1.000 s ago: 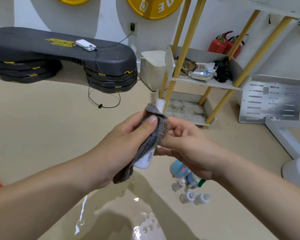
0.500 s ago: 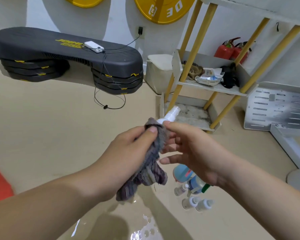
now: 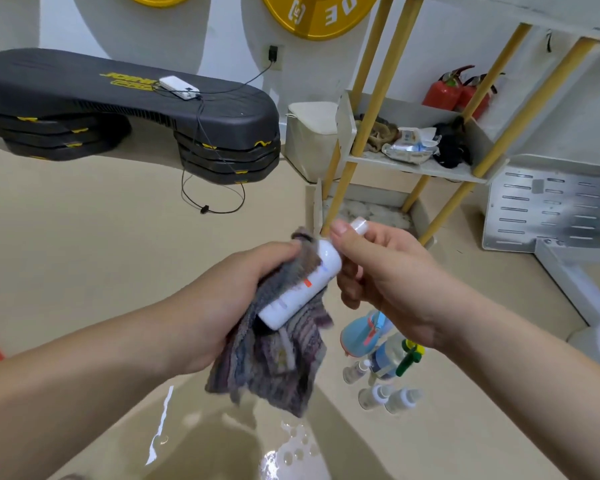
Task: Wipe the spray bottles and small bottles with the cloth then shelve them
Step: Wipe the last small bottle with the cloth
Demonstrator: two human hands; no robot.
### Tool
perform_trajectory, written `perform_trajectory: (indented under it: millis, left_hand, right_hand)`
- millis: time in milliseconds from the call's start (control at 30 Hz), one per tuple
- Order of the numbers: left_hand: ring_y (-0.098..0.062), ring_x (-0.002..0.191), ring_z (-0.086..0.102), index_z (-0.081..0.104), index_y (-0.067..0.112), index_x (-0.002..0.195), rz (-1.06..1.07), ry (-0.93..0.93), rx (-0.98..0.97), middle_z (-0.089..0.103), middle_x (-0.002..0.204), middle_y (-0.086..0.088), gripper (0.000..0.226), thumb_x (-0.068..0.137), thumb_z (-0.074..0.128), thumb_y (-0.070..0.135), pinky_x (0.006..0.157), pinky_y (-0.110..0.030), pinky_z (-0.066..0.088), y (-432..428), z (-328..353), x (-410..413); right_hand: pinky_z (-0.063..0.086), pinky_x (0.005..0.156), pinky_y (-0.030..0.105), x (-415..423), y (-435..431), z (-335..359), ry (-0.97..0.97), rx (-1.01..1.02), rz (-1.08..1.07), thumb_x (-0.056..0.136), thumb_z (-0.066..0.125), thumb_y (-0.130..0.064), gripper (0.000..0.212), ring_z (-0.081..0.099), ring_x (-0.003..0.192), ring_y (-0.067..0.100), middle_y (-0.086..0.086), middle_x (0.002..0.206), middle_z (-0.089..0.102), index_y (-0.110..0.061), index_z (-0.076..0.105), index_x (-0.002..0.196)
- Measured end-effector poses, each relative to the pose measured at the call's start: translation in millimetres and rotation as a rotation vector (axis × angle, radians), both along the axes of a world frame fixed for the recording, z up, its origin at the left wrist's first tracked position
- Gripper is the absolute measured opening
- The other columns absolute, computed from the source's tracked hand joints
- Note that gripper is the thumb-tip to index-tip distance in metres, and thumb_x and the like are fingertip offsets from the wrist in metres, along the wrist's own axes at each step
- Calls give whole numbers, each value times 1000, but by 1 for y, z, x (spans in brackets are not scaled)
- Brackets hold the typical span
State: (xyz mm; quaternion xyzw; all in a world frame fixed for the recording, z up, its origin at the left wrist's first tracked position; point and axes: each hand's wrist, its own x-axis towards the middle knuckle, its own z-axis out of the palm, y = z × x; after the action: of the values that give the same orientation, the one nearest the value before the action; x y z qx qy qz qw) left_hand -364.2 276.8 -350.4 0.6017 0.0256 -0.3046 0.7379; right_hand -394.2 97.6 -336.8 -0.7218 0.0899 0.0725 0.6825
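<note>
Both arms were bare. The left forearm (image 3: 84, 375) and the right forearm (image 3: 534, 375) showed uncovered from the wrists back to the lower edges of the frame, where the wide lens swelled them broad and thick. The left hand (image 3: 222, 299) and the right hand (image 3: 388, 282) were bare too, wrists and fingers alike. On the right hand the thumbnail (image 3: 338, 227) was short, rounded and trimmed close to the tip. It looked plain, though the picture was too soft there to be certain. Faint creases crossed the right knuckles.
</note>
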Motion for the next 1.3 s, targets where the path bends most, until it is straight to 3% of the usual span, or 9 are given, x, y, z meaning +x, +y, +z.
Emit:
perform_trajectory:
  millis: [167, 233, 367, 533, 767, 933, 1033, 1167, 1300]
  left_hand:
    - [-40, 69, 76, 71, 33, 107, -296, -450, 244, 74, 92, -15, 11, 100, 64, 38, 54, -41, 55, 9, 5, -10]
    - [-37, 73, 77, 74, 30, 105, -268, -373, 193, 77, 94, -15, 15, 101, 62, 39, 60, -42, 58, 7, 1, -7]
    - [-33, 107, 71, 76, 5, 113, -232, 44, -27, 75, 120, -16, 44, 88, 74, 41, 108, -48, 51, 12, -13, 15]
    - [-38, 127, 60, 63, -1, 133, -477, 184, -117, 61, 141, -25, 59, 96, 62, 45, 120, -51, 36, 28, -16, 26]
    - [-30, 103, 75, 75, 18, 121, -341, -77, 26, 77, 115, -14, 36, 91, 73, 39, 79, -36, 60, 18, -11, 17]
    - [-33, 106, 69, 69, 7, 134, -343, 258, -141, 71, 118, -19, 52, 95, 61, 41, 88, -39, 56, 19, -11, 20]
    - [-29, 98, 67, 74, 4, 125, -329, 349, -230, 68, 113, -15, 49, 97, 57, 41, 94, -38, 53, 22, -16, 25]
    - [-35, 127, 61, 64, 2, 138, -324, 301, -160, 66, 135, -17, 62, 99, 56, 49, 123, -47, 34, 22, -24, 29]
    - [-46, 109, 71, 71, 14, 127, -295, -20, -14, 73, 121, -24, 37, 100, 61, 37, 90, -45, 61, 16, -22, 22]
  right_hand:
    - [34, 49, 30, -1, 7, -8, 55, -122, -25, 95, 67, -52, 47, 41, 47, 20, 12, 63, 43, -12, 52, 76]
    - [35, 49, 29, -1, 3, -7, 115, -54, 5, 97, 64, -52, 44, 43, 48, 19, 9, 62, 45, -14, 53, 78]
    - [39, 54, 32, 0, -3, -6, 176, 144, 81, 102, 61, -25, 20, 46, 57, 19, 6, 73, 54, -11, 56, 88]
    - [43, 57, 33, -1, -4, -9, 106, 122, 120, 103, 59, -10, 4, 47, 55, 19, 5, 71, 55, -9, 62, 105]
    - [45, 52, 33, 5, 3, -13, 6, -9, -147, 97, 71, -32, 29, 49, 54, 21, 3, 66, 52, -13, 51, 88]
    - [44, 54, 31, 8, -1, -12, 110, 120, -75, 98, 70, -38, 32, 50, 56, 19, 5, 72, 51, -13, 52, 105]
    - [45, 55, 31, 6, -3, -11, 103, 218, 7, 102, 62, -20, 23, 51, 59, 18, 6, 74, 54, -1, 60, 115]
    - [45, 55, 31, 4, -2, -13, 62, 156, -1, 103, 60, -17, 17, 51, 58, 18, 6, 70, 53, -2, 66, 110]
    - [46, 53, 31, 5, 2, -15, 104, 9, -120, 94, 70, -46, 39, 48, 52, 20, -3, 53, 47, -16, 50, 77]
